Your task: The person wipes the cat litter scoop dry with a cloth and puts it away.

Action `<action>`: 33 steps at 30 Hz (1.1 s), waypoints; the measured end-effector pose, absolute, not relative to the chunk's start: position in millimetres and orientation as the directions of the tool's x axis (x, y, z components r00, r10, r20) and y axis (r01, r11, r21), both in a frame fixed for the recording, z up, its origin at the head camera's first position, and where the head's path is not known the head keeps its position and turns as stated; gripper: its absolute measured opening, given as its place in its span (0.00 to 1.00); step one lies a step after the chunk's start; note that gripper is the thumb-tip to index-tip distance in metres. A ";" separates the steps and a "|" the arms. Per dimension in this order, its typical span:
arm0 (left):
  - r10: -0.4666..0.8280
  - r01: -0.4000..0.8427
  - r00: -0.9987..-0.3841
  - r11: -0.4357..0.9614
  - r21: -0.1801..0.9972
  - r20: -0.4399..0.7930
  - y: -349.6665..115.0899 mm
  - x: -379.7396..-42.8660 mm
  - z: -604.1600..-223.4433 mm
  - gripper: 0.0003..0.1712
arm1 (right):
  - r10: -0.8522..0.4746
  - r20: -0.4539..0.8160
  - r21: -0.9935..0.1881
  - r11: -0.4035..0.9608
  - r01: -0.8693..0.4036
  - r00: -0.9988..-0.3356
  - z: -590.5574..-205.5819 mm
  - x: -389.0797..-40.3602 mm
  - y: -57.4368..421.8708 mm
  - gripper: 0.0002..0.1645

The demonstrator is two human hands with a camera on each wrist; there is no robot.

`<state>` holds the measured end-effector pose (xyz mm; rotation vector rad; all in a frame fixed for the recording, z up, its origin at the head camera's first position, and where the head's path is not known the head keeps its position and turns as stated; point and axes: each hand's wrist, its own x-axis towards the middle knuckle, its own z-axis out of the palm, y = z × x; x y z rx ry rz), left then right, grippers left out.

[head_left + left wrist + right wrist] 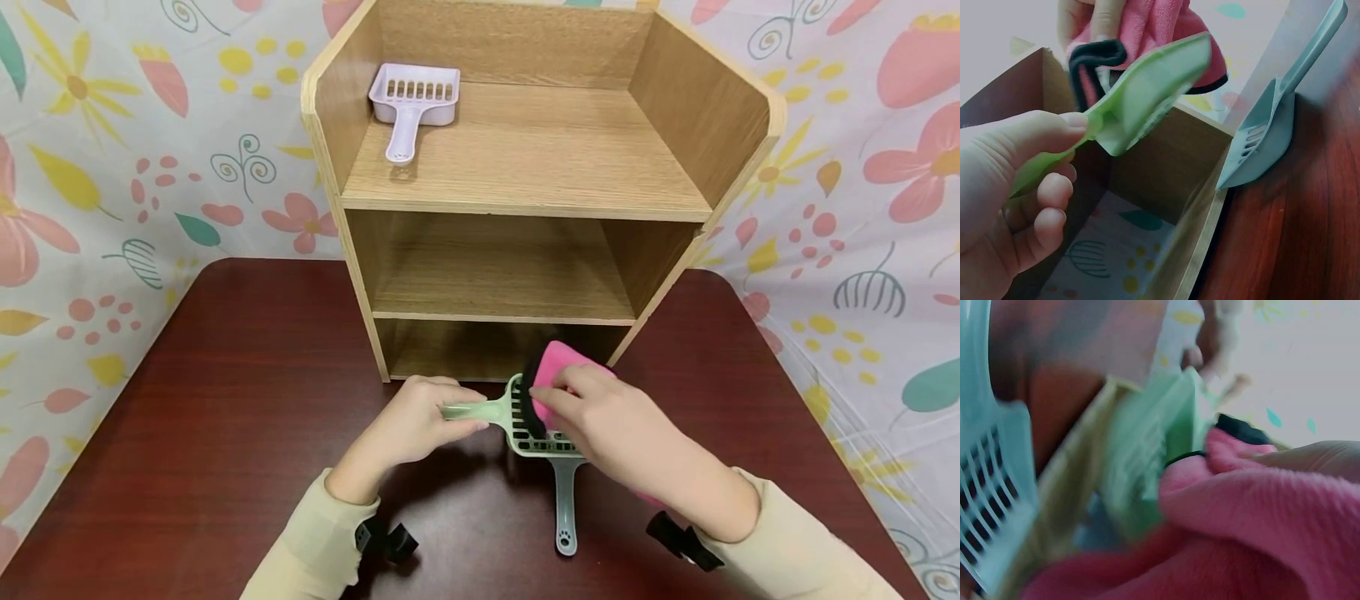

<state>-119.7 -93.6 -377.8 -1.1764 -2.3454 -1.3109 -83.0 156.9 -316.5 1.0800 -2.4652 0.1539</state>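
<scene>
My left hand grips the handle of a light green litter scoop, its slotted head pointing right, held up off the table. In my right hand is a pink cloth with a black edge, bunched against the slotted head of the scoop. The right wrist view shows the pink cloth large, with the green scoop blurred beside it. Below the green scoop, a blue-grey litter scoop with a paw mark on its handle lies on the table, its head partly hidden from above.
A wooden shelf unit stands at the back of the dark red table. On its top board, at the left, sits a lavender litter scoop. Flower-patterned fabric hangs behind and at both sides.
</scene>
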 end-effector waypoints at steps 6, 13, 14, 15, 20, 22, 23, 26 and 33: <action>0.514 0.734 -0.659 0.281 0.618 0.550 -92.7 -119.5 -375.7 0.11 | -0.683 0.410 0.035 0.674 -0.738 -0.604 -330.3 -83.8 149.2 0.21; 0.505 0.759 -0.638 0.286 0.585 0.581 -92.7 -119.5 -372.8 0.12 | -0.691 0.418 0.078 0.674 -0.735 -0.590 -336.0 -89.8 151.2 0.18; 0.506 0.761 -0.636 0.287 0.582 0.583 -92.6 -119.8 -372.6 0.12 | -0.698 0.415 0.088 0.669 -0.738 -0.584 -336.1 -90.5 151.7 0.17; 0.506 0.761 -0.636 0.288 0.581 0.583 -92.7 -120.1 -372.5 0.12 | -0.704 0.410 0.098 0.666 -0.740 -0.580 -336.0 -91.2 152.3 0.17; 0.481 0.756 -0.646 0.296 0.585 0.592 -95.9 -122.0 -371.0 0.11 | -0.666 0.372 0.054 0.711 -0.701 -0.646 -335.3 -89.9 157.6 0.17; 0.448 0.754 -0.651 0.286 0.592 0.613 -98.4 -123.1 -370.2 0.11 | -0.607 0.352 -0.044 0.750 -0.660 -0.713 -336.5 -86.2 160.6 0.21; 0.431 0.756 -0.650 0.279 0.592 0.626 -99.6 -123.6 -369.6 0.11 | -0.570 0.339 -0.116 0.765 -0.634 -0.749 -337.9 -83.6 162.0 0.22; 0.396 0.761 -0.644 0.248 0.599 0.655 -102.1 -124.6 -368.2 0.11 | -0.448 0.359 -0.394 0.723 -0.568 -0.819 -343.7 -78.5 164.6 0.22; 0.395 0.787 -0.612 0.219 0.577 0.685 -98.3 -121.6 -368.0 0.12 | -0.060 0.251 -0.883 0.394 -0.254 -0.966 -352.0 -79.2 165.4 0.35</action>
